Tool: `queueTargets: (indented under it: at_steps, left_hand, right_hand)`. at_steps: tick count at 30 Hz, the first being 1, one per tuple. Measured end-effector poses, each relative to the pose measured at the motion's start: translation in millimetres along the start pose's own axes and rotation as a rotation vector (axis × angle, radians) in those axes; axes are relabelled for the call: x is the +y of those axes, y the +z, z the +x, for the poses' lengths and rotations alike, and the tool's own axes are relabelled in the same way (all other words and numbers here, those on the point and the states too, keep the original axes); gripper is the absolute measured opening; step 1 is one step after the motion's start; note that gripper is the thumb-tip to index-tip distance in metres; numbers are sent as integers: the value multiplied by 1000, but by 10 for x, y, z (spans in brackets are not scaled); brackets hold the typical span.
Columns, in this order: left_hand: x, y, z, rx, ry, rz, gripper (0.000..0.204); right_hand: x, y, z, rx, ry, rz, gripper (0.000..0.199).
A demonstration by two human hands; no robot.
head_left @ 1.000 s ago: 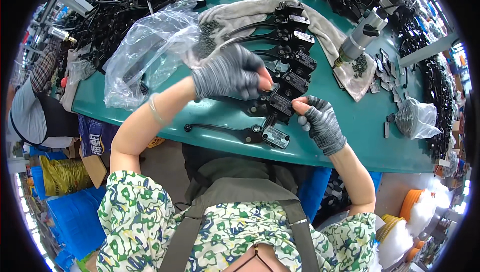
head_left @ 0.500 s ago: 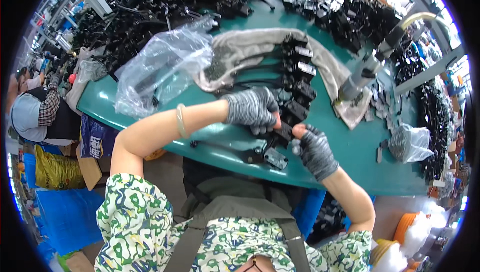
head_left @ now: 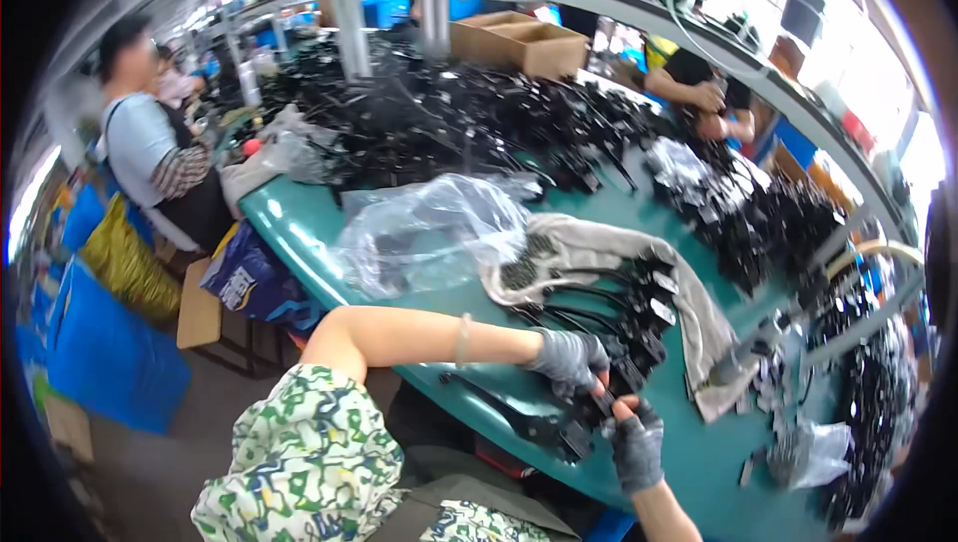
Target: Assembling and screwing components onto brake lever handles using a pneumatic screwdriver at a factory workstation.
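My left hand [head_left: 574, 360], in a grey striped fingerless glove, pinches a small black part [head_left: 605, 402] from the left. From the right, my right hand [head_left: 637, 447], gloved alike, grips the same part with thumb and bent fingers. Fingers hide most of it, so its exact kind does not show. Just beyond my hands, several black rectangular housings [head_left: 647, 350] with black cables lie in a row, partly on a grey cloth [head_left: 689, 277]. Nearer me, by the table's front edge, lies another black housing with a long arm [head_left: 559, 432].
The green table [head_left: 439, 314] bears a clear plastic bag [head_left: 439, 233] and piles of black parts [head_left: 459, 118]. An upright tool [head_left: 743, 347] stands at the right, near small grey pieces and another bag [head_left: 813, 454]. Co-workers stand at the left [head_left: 150, 143] and far side [head_left: 699, 93].
The view has tilted up and shifted left, so the table sits lower and the far shelf shows. Both hands stay together on the small black part.
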State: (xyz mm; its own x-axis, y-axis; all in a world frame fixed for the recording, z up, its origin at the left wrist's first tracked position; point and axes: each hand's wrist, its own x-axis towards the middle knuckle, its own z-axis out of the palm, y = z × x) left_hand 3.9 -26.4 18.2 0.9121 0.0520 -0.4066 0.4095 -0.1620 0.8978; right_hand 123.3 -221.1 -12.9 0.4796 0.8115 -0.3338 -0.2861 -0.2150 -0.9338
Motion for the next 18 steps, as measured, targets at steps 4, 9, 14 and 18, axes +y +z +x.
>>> queueTargets:
  at_steps: [4, 9, 14, 18]
  left_hand:
    - [-119, 59, -55, 19, -59, -83, 24]
    - [-49, -32, -149, 40, -23, -6, 23]
    - [-131, -77, -21, 34, -9, 10, 22]
    - [-252, -92, -112, 32, -49, -98, 21]
  right_hand:
    - [8, 39, -31, -46, -42, 99, 11]
    - [-337, -815, 515, 476, -364, 340, 15]
    - [-1321, -1901, 1641, 287, -455, -191, 36]
    - [-1826, -1487, 2052, -24, -434, -309, 34]
